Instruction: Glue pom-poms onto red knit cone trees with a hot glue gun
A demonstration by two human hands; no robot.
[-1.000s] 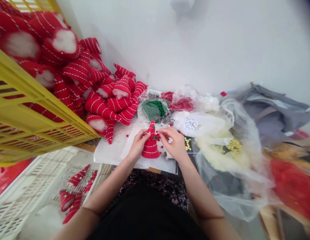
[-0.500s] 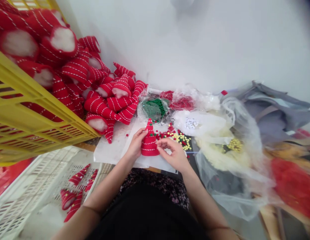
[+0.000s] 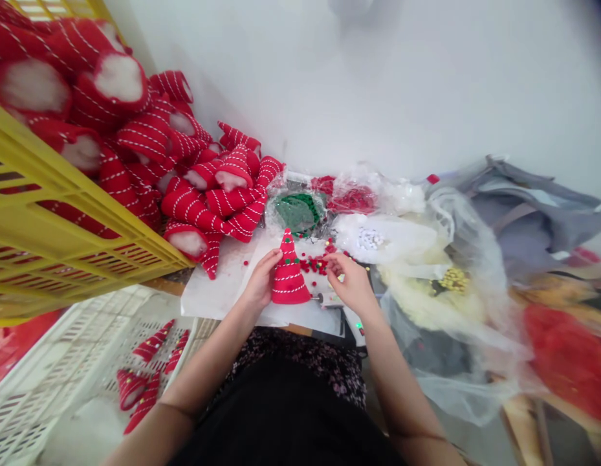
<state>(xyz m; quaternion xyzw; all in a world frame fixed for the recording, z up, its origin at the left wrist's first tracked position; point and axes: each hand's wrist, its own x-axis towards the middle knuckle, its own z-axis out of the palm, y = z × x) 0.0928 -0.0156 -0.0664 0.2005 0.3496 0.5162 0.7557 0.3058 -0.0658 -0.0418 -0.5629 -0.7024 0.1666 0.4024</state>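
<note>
A red cone with white stitched lines and small green pompoms [image 3: 290, 278] stands upright over the white paper, its left side held by my left hand [image 3: 261, 279]. To its right my right hand [image 3: 351, 279] is closed, thumb and forefinger tips together above the loose pompoms; whatever may be between them is too small to make out. Loose red pompoms [image 3: 314, 264] lie behind the cone. Under my right hand shows part of a glue gun [image 3: 329, 299], its nozzle toward the cone's base.
Striped red cones stuffed with white [image 3: 198, 200] pile up at the left beside a yellow crate [image 3: 87, 220]. A white basket [image 3: 106, 336] holds several small cones. Bags of green [image 3: 297, 213] and red pompoms [image 3: 353, 197] lie behind; a clear plastic bag [image 3: 484, 375] hangs at right.
My right hand has moved off the cone to the right and slightly up, over the loose pompoms, uncovering the nozzle. Another green pompom shows on the cone, which my left hand still holds.
</note>
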